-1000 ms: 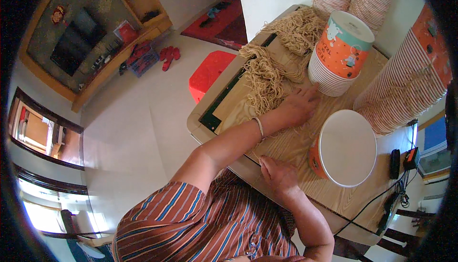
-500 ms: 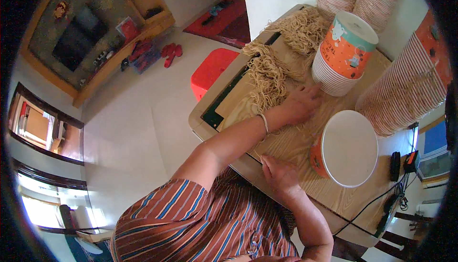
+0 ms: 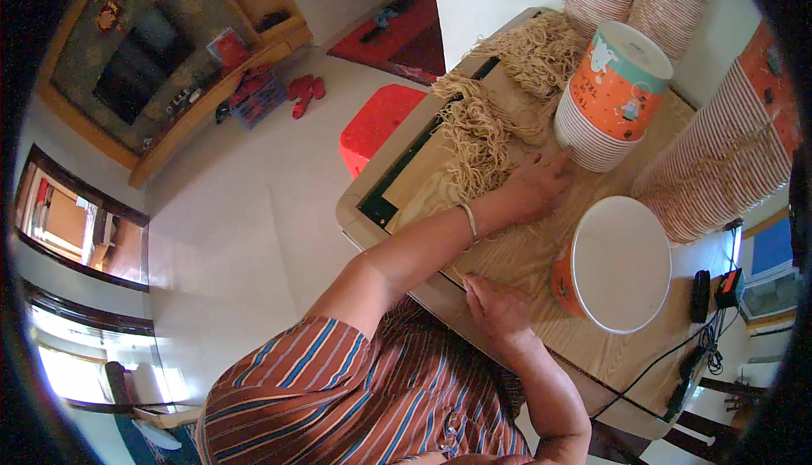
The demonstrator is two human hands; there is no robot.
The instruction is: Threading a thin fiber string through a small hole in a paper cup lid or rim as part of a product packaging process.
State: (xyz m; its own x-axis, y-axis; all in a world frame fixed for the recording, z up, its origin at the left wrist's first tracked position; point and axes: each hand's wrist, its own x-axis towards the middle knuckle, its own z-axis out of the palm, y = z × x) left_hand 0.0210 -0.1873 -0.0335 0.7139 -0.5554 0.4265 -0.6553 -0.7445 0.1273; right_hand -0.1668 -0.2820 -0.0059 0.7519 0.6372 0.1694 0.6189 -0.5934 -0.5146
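The upper-right cups (image 3: 611, 97) could topple if our left hand (image 3: 541, 187), its grip unclear like our right hand (image 3: 501, 307), nudges them.

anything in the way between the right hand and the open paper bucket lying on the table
Nothing visible: only bare wood-grain tabletop shows between the right hand and the paper bucket. The loose twine lies past the left hand, out of that gap.

A red stool (image 3: 372, 126) stands on the pale floor (image 3: 220, 198); a bright window (image 3: 72, 372) glows at left.
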